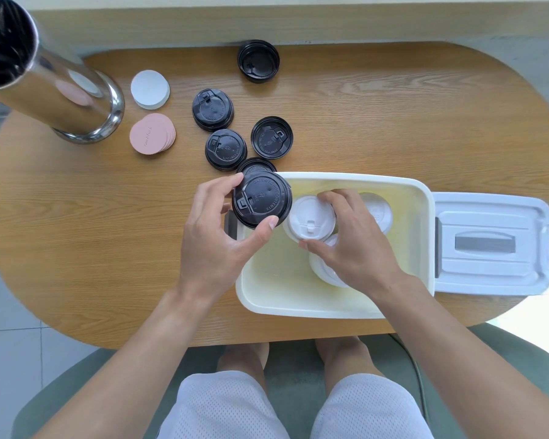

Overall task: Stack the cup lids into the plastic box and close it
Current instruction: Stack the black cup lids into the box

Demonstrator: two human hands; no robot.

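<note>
1. Loose black lids (225, 149) lie on the worktop (92, 232), left of the box (423, 217): stacking is midway.
2. Left hand (213, 245), grip curled, pinches a black lid (262, 199) by its rim above the box's left edge; next it likely goes inside.
3. Right hand (358, 242) pinches a white lid (311, 218) inside the box.
4. Box cover (492, 243) lies just right, off.

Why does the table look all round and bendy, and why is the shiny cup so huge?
Head view: the wide-angle lens curves the table edges outward; the steel cup sits near the corner, so it looks stretched and a bit blurry, with bright glare; the box lid looks washed out; both hands, left and right, are sharp.
</note>
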